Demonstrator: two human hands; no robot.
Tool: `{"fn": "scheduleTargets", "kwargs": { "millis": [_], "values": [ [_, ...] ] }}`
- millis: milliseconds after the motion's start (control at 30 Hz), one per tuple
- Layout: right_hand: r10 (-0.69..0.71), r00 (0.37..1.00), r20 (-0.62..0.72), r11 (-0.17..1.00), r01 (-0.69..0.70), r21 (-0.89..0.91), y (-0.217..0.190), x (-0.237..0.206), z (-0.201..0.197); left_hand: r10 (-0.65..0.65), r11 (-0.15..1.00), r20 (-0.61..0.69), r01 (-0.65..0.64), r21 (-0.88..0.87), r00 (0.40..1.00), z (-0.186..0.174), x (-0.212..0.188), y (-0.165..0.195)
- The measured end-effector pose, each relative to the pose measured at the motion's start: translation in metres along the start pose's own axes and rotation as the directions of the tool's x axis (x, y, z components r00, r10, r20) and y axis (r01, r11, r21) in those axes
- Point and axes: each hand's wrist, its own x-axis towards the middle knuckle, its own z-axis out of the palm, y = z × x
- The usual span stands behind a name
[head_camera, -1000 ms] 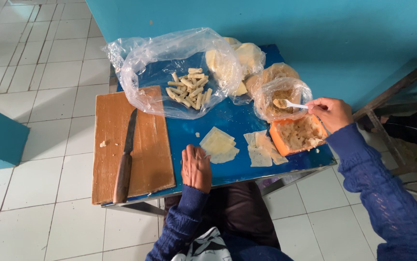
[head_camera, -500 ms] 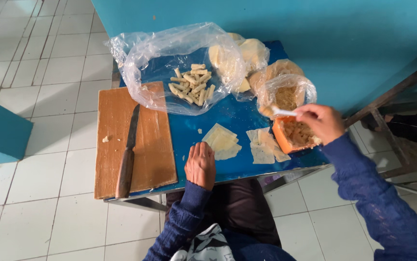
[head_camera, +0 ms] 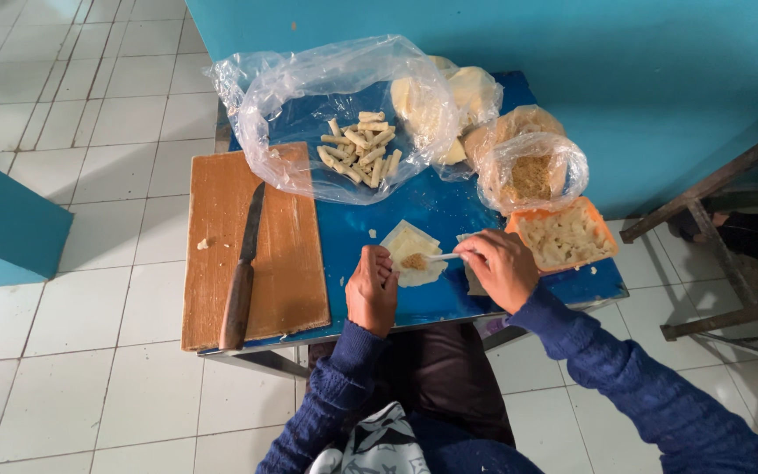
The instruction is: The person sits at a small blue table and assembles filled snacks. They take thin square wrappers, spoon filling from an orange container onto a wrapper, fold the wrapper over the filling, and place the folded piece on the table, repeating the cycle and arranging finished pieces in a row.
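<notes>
White floor tiles and a teal wall surround a small blue table (head_camera: 449,215). On it, near the front edge, lies a pale square wrapper (head_camera: 412,253), flat, with a small brownish mound of filling (head_camera: 414,262) near its middle. The left hand (head_camera: 372,290) rests loosely curled on the table with its fingertips at the wrapper's left edge. The right hand (head_camera: 502,268) is closed around a small white spoon (head_camera: 445,257), whose tip reaches the filling. A second wrapper is mostly hidden under the right hand.

One orange tub (head_camera: 563,235) of pale filling stands just beside the right hand. Behind it sit two clear bags: one bag of crumbs (head_camera: 530,171) and one large open bag (head_camera: 335,105) spread over a pile of small rolled pieces (head_camera: 359,151), too many and too overlapped to count surely. A stack of pale round sheets (head_camera: 467,92) lies at the back. One wooden cutting board (head_camera: 251,246) covers the table's left side, with one wooden-handled knife (head_camera: 243,276) on it.
</notes>
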Motion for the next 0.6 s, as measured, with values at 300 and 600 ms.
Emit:
{"fn": "scheduleTargets", "kwargs": {
  "millis": [300,600],
  "values": [
    [-0.22,0.973,-0.072,0.964,0.205,-0.167,-0.002,-0.015,-0.003,-0.052,0.99,0.08,0.062,-0.123,0.995,0.002,0.006,-0.003],
    [-0.203,0.964,-0.171,0.964,0.166,-0.208,0.0,-0.016,-0.017,-0.083,0.977,0.12,0.105,-0.184,0.989,0.0,0.009,-0.004]
  ]
}}
